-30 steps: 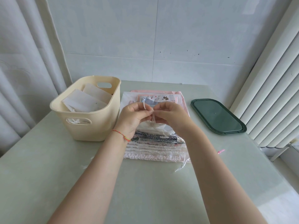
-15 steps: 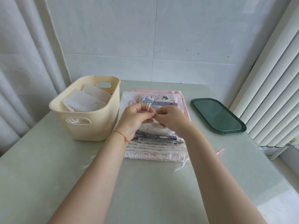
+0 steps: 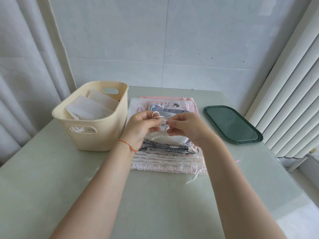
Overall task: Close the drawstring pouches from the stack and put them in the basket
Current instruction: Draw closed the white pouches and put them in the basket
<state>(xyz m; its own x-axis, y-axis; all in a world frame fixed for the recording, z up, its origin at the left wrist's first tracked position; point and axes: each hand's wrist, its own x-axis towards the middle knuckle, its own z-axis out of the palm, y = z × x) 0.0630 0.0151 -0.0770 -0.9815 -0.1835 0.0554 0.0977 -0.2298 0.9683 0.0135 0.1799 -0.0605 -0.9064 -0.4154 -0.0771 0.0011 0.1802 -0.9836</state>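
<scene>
Centre of the frame: left hand (image 3: 140,128) and right hand (image 3: 187,125) meet just above the stack of pouches (image 3: 165,152). Each grip is pinched on the white cord (image 3: 158,117) of a pale pouch (image 3: 170,137) lying on top of the stack; a small loop of cord stands up btwn the fingertips. The left wrist wears a thin red bracelet (image 3: 128,145). The stack (pink, grey & printed fabrics, frilled edges toward the viewer) lies flat on the green worktop (image 3: 155,204). Just left of it, touching or nearly so, stands the cream basket (image 3: 96,135) w/ white pouches (image 3: 89,109) inside. A dark green tray (image 3: 232,124) lies at right, apart from the stack.
</scene>
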